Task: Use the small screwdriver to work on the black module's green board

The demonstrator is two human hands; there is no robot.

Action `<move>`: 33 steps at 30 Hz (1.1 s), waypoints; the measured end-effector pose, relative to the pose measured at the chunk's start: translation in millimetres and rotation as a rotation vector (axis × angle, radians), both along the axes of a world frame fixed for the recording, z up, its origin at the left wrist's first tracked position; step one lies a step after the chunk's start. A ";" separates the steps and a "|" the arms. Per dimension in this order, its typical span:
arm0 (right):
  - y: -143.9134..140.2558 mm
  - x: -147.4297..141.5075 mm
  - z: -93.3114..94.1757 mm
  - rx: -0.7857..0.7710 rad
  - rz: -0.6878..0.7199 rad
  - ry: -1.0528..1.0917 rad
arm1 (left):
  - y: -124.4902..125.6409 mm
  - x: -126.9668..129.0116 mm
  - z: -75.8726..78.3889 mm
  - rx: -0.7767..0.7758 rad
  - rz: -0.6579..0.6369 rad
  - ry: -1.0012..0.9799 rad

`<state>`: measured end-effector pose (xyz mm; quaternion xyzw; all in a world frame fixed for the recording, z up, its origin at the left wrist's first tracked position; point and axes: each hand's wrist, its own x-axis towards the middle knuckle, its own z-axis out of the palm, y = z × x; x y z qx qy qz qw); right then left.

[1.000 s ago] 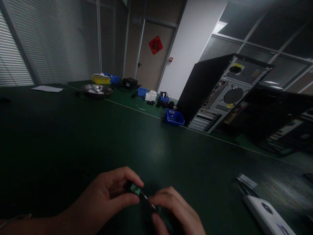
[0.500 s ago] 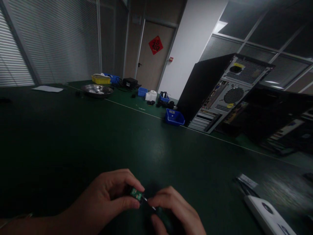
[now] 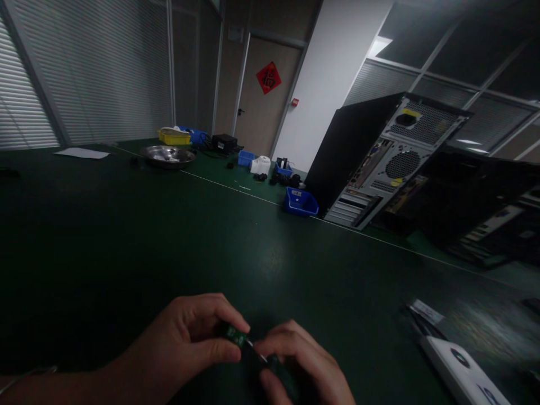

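One small green circuit board point(image 3: 235, 336) is pinched between thumb and fingers of the left hand point(image 3: 192, 337), low over the green bench point(image 3: 126, 236). One thin metal-tipped tool point(image 3: 258, 355) is gripped in the closed right hand point(image 3: 301, 365), its tip set against the board. The board is judged light, stiff and fragile, best held by its edges. Also counted: one open computer tower point(image 3: 379, 157), one steel bowl point(image 3: 167, 155), three blue bins, nearest point(image 3: 300, 201).

Left hand point(image 3: 189, 337), right hand point(image 3: 301, 365): fingertips pinched, nearly touching.
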<state>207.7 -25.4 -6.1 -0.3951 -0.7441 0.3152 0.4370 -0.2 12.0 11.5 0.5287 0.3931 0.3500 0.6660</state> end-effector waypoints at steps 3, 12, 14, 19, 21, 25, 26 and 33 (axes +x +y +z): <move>0.7 0.4 -1.2 0.007 0.001 0.009 | -0.1 -0.7 -0.9 0.015 -0.004 0.032; -1.0 1.6 -0.5 -0.015 -0.096 0.006 | 0.7 -2.7 4.5 0.145 -0.067 0.238; -2.1 2.0 1.3 -0.028 -0.128 0.019 | -0.8 -4.2 5.9 0.217 -0.101 0.284; -3.3 3.5 7.0 -0.034 -0.131 -0.017 | -5.6 -4.7 7.5 0.446 -0.226 0.420; -3.3 3.4 9.2 -0.040 -0.134 -0.027 | -6.0 -3.6 6.4 0.537 -0.291 0.470; -3.1 2.8 12.4 -0.095 -0.121 -0.042 | -4.2 -2.5 3.0 0.634 -0.348 0.470; -3.1 2.8 13.0 -0.109 -0.109 -0.053 | -3.9 -2.7 2.7 0.648 -0.337 0.455; -2.6 3.4 15.5 -0.105 -0.101 -0.115 | -8.1 -3.1 10.3 0.583 -0.217 0.514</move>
